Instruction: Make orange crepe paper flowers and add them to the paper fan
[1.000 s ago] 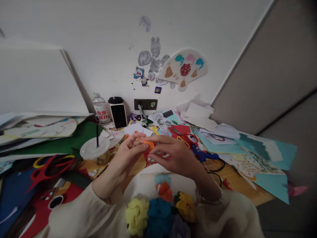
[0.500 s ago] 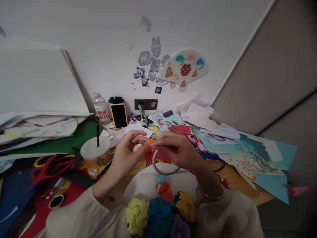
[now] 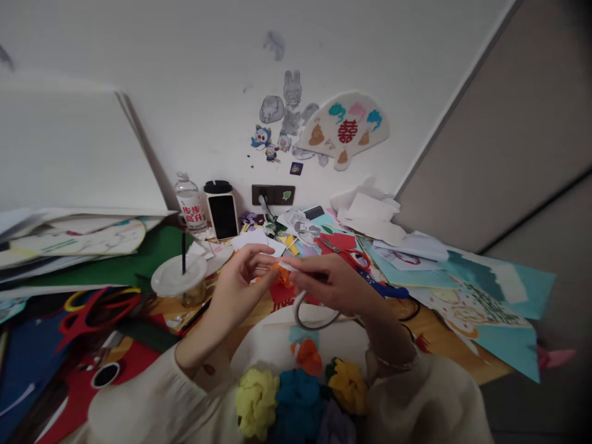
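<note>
My left hand (image 3: 243, 293) pinches a small piece of crinkled orange paper (image 3: 283, 276) between its fingertips. Close against it, my right hand (image 3: 340, 285) is closed on a roll of tape (image 3: 300, 317), whose ring hangs below the fingers. A short white strip (image 3: 287, 266) shows between the two hands, over the orange paper. In front of my body lies a white rounded sheet (image 3: 259, 342) with an orange paper shape (image 3: 308, 357). Nearer still are yellow (image 3: 256, 401), blue (image 3: 298, 404), purple (image 3: 337, 422) and golden (image 3: 349, 385) paper flowers.
Scissors with red handles (image 3: 358, 259) lie beyond my right hand, near a blue-handled tool (image 3: 388, 288). More red scissors (image 3: 86, 317) are at left. A lidded cup with a straw (image 3: 178, 277), a bottle (image 3: 190, 206) and a white device (image 3: 222, 216) stand by the wall.
The tape roll has shifted slightly right and down with my right fingers. A white strip now shows over the orange paper, which is more covered than before.
</note>
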`<state>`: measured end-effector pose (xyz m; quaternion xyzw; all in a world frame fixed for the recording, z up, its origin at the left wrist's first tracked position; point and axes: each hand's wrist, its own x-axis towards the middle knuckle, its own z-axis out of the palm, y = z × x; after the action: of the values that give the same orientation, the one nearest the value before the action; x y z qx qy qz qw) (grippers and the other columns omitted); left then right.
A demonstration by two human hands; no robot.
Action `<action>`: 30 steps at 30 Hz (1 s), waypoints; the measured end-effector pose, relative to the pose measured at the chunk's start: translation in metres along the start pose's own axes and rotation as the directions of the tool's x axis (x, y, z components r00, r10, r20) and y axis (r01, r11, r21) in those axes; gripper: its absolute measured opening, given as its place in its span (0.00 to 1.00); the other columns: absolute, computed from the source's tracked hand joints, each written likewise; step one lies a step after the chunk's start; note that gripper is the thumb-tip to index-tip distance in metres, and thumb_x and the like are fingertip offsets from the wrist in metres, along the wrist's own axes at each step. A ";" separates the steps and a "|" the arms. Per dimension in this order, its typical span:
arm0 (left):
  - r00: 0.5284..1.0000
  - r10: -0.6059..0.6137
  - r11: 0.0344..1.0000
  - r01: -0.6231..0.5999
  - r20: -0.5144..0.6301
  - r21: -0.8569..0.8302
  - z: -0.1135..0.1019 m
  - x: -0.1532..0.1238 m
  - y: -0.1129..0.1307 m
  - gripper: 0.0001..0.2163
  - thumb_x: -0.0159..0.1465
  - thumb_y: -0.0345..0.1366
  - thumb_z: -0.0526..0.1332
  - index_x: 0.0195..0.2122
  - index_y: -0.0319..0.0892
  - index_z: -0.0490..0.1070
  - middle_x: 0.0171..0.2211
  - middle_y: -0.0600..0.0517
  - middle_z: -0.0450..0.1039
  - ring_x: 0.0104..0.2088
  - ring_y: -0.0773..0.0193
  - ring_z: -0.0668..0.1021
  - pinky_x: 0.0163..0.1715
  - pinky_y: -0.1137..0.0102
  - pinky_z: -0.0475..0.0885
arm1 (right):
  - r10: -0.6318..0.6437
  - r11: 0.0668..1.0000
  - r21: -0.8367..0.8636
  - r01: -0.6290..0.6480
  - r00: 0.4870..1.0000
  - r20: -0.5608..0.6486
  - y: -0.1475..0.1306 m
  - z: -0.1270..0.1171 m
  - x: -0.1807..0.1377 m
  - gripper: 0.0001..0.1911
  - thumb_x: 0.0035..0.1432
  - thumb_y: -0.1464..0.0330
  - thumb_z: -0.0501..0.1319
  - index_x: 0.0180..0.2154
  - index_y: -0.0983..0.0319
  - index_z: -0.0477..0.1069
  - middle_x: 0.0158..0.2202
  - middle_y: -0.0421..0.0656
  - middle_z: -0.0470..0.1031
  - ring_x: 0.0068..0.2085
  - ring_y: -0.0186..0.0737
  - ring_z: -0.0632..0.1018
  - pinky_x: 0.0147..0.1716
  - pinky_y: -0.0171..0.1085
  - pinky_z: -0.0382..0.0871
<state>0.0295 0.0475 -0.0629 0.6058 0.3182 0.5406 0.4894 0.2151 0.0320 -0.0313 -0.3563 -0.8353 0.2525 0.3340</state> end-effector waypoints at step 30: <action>0.996 -0.019 0.998 0.023 -0.086 0.053 0.002 -0.002 0.000 0.15 0.51 0.32 0.68 0.38 0.40 0.67 0.30 0.51 0.76 0.31 0.66 0.78 0.32 0.73 0.73 | 0.117 0.940 0.320 -0.119 0.993 0.027 -0.006 0.003 0.001 0.15 0.58 0.72 0.56 0.45 0.60 0.55 0.19 0.28 0.56 0.20 0.26 0.59 0.20 0.27 0.52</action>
<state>0.0312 0.0451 -0.0633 0.5919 0.3597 0.5520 0.4644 0.2097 0.0290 -0.0288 -0.3458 -0.7615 0.4058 0.3685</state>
